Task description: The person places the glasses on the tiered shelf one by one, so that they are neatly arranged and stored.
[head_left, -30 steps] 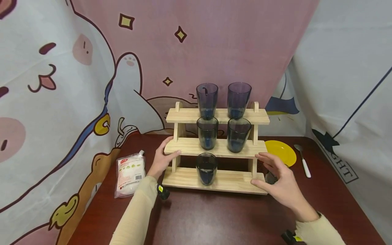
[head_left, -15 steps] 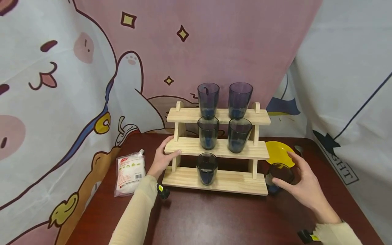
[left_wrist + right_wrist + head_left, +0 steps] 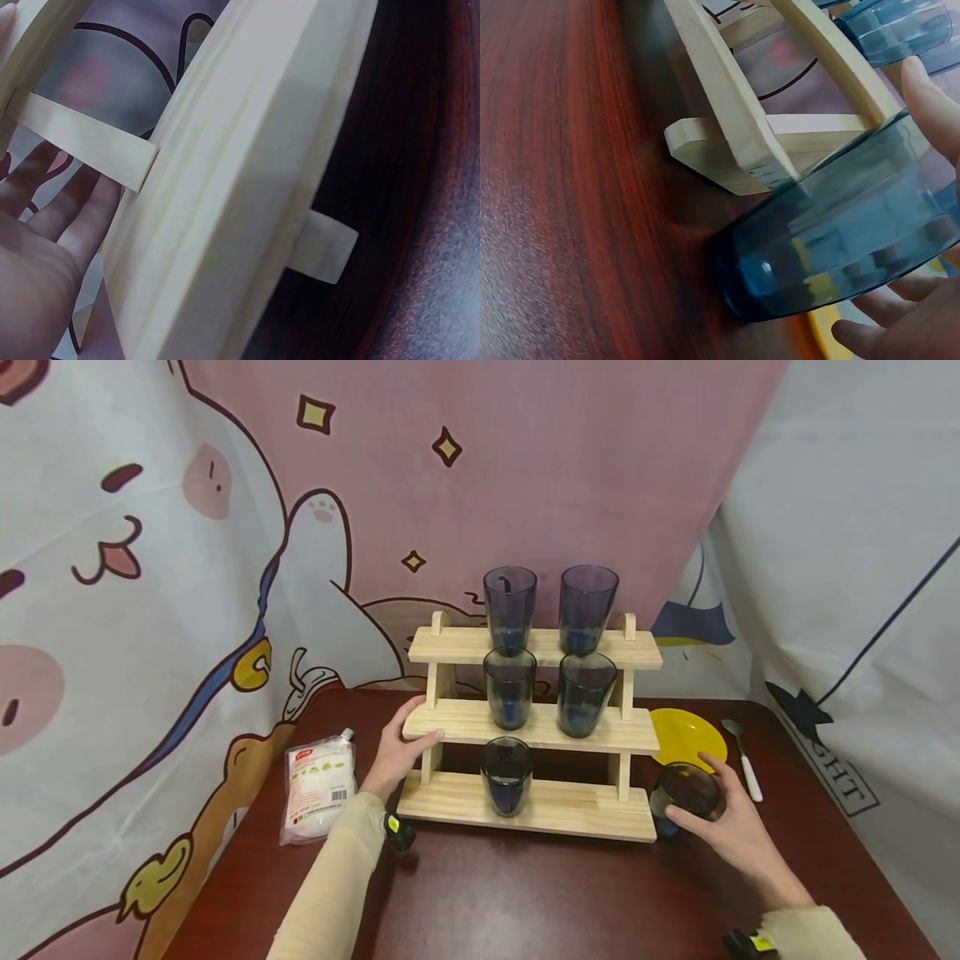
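Observation:
A three-tier wooden display shelf (image 3: 577, 806) stands on the table, bearing several dark tinted glasses. My left hand (image 3: 393, 756) grips the left end of its middle board, thumb on the front edge; in the left wrist view the fingers (image 3: 86, 217) reach behind, beside an upright. To the right of the shelf, my right hand (image 3: 738, 835) holds another tinted glass (image 3: 678, 795), thumb on the near side and fingers round the far side. In the right wrist view this glass (image 3: 840, 232) has its base close to the tabletop, beside the end of the bottom board.
Behind the held glass lies a yellow plate (image 3: 686, 735), with a white-handled spoon (image 3: 744, 760) to its right. A clear-wrapped white pouch (image 3: 321, 787) lies left of the shelf. One glass (image 3: 507, 781) stands on the bottom board. Printed cloth (image 3: 562, 460) hangs behind the table.
My right hand has left the right end of the shelf, moved right and closed round the glass there. The left hand stays on the shelf.

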`<state>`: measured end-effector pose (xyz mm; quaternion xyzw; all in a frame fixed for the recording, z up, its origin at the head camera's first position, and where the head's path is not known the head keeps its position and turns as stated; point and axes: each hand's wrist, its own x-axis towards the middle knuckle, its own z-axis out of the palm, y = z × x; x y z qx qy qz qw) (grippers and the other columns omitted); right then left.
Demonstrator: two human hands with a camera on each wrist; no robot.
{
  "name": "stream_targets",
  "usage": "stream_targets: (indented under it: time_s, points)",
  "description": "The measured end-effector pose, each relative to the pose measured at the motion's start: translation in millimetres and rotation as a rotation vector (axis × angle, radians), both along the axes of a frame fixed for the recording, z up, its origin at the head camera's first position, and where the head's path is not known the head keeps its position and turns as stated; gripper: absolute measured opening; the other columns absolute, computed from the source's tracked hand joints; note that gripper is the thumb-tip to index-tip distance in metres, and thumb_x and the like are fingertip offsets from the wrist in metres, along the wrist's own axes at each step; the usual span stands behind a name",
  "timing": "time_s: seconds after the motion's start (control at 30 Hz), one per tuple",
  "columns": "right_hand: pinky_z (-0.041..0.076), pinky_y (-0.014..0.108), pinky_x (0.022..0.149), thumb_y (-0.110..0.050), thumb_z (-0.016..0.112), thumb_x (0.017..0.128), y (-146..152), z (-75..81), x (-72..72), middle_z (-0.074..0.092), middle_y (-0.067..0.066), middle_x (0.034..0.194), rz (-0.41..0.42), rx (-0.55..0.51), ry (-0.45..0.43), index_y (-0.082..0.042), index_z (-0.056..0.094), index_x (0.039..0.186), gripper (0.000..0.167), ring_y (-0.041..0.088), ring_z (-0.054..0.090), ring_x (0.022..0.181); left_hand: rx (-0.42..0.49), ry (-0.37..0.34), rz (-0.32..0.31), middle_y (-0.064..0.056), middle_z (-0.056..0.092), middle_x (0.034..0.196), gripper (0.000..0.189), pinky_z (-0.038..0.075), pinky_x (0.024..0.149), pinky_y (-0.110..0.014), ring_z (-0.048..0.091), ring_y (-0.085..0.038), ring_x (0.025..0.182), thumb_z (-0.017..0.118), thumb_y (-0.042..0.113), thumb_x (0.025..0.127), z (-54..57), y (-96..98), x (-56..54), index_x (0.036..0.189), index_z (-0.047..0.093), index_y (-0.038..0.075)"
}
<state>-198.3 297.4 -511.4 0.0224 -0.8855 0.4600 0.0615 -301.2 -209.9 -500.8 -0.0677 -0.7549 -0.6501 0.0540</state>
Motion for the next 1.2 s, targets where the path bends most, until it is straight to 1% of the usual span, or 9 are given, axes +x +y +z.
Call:
stream_targets:
  time_s: [0.1, 0.2, 0.37, 0.43, 0.53, 0.6, 0.87, 1.1, 1.2]
  points:
    - [0.037, 0.005, 0.078, -0.025, 0.088, 0.089, -0.5, -5.0, -0.9, 0.037, 0.033, 0.153, -0.004, -0.032, -0.001, -0.004, 0.014, 0.166, 0.109, 0.049, 0.045, 0.131, 0.013, -0.018, -0.010, -0.005, 0.049, 0.160, 0.076, 0.035, 0.118, -0.051, 0.046, -0.028, 0.142, 0.086, 0.018, 0.090, 12.3, 2.5, 7.3, 0.157, 0.050, 0.022]
    - [0.038, 0.002, 0.082, -0.023, 0.088, 0.089, -0.8, -9.5, -1.9, 0.042, 0.032, 0.153, 0.007, -0.054, 0.017, -0.003, 0.017, 0.165, 0.105, 0.044, 0.049, 0.130, 0.011, -0.012, -0.011, -0.005, 0.048, 0.160, 0.076, 0.036, 0.118, -0.051, 0.046, -0.028, 0.142, 0.086, 0.018, 0.090, 13.0, 2.4, 7.1, 0.157, 0.050, 0.021]
    - [0.044, 0.003, 0.083, -0.023, 0.089, 0.088, -1.4, -15.4, -2.8, 0.048, 0.028, 0.150, 0.003, -0.067, -0.003, -0.002, 0.025, 0.162, 0.100, 0.012, 0.055, 0.120, 0.005, -0.015, -0.002, -0.004, 0.048, 0.160, 0.074, 0.036, 0.118, -0.052, 0.044, -0.028, 0.144, 0.086, 0.018, 0.090, 15.2, 2.5, 8.0, 0.156, 0.051, 0.023]
    - [0.043, 0.003, 0.082, -0.025, 0.089, 0.088, -1.8, -16.5, -2.6, 0.047, 0.027, 0.149, -0.008, -0.071, -0.024, -0.002, 0.028, 0.161, 0.098, 0.013, 0.055, 0.119, -0.001, -0.019, 0.003, -0.004, 0.047, 0.161, 0.074, 0.034, 0.119, -0.052, 0.042, -0.027, 0.146, 0.086, 0.019, 0.090, 16.0, 2.6, 8.8, 0.156, 0.051, 0.023]
    - [0.041, 0.003, 0.083, -0.028, 0.089, 0.088, -2.2, -16.9, -2.3, 0.046, 0.026, 0.150, -0.013, -0.072, -0.040, -0.001, 0.030, 0.159, 0.096, 0.034, 0.052, 0.127, -0.002, -0.025, 0.004, -0.004, 0.046, 0.162, 0.074, 0.033, 0.119, -0.053, 0.041, -0.027, 0.147, 0.086, 0.020, 0.090, 16.8, 2.8, 9.6, 0.156, 0.051, 0.023]
    - [0.041, 0.003, 0.084, -0.029, 0.088, 0.089, -2.4, -16.6, -1.9, 0.047, 0.026, 0.149, -0.014, -0.081, -0.036, -0.001, 0.031, 0.158, 0.095, 0.040, 0.050, 0.128, -0.006, -0.027, 0.005, -0.004, 0.046, 0.162, 0.074, 0.032, 0.120, -0.053, 0.040, -0.027, 0.147, 0.086, 0.020, 0.090, 16.8, 3.0, 9.8, 0.156, 0.051, 0.024]
    - [0.045, 0.005, 0.084, -0.029, 0.089, 0.088, -3.3, -17.3, 0.3, 0.052, 0.018, 0.146, -0.048, -0.094, 0.011, -0.005, 0.037, 0.158, 0.090, 0.003, 0.052, 0.115, -0.002, -0.032, -0.005, -0.003, 0.047, 0.161, 0.074, 0.034, 0.119, -0.052, 0.043, -0.027, 0.145, 0.086, 0.021, 0.090, 13.9, 3.1, 9.5, 0.156, 0.051, 0.025]
    - [0.047, 0.007, 0.084, -0.027, 0.089, 0.088, 2.8, -23.2, 1.4, 0.055, 0.014, 0.143, -0.106, -0.153, 0.012, -0.011, 0.042, 0.157, 0.084, 0.001, 0.055, 0.114, 0.002, -0.020, -0.003, -0.004, 0.048, 0.160, 0.074, 0.036, 0.117, -0.052, 0.046, -0.028, 0.142, 0.086, 0.020, 0.090, 13.4, 3.5, 7.5, 0.155, 0.052, 0.024]
    - [0.049, 0.008, 0.084, -0.020, 0.087, 0.090, 7.6, -21.4, 3.6, 0.058, 0.003, 0.138, -0.110, -0.205, 0.025, -0.011, 0.044, 0.156, 0.079, -0.002, 0.058, 0.112, -0.004, -0.024, 0.003, -0.004, 0.048, 0.160, 0.074, 0.035, 0.118, -0.053, 0.045, -0.028, 0.143, 0.087, 0.021, 0.089, 14.0, 3.2, 7.5, 0.155, 0.052, 0.024]
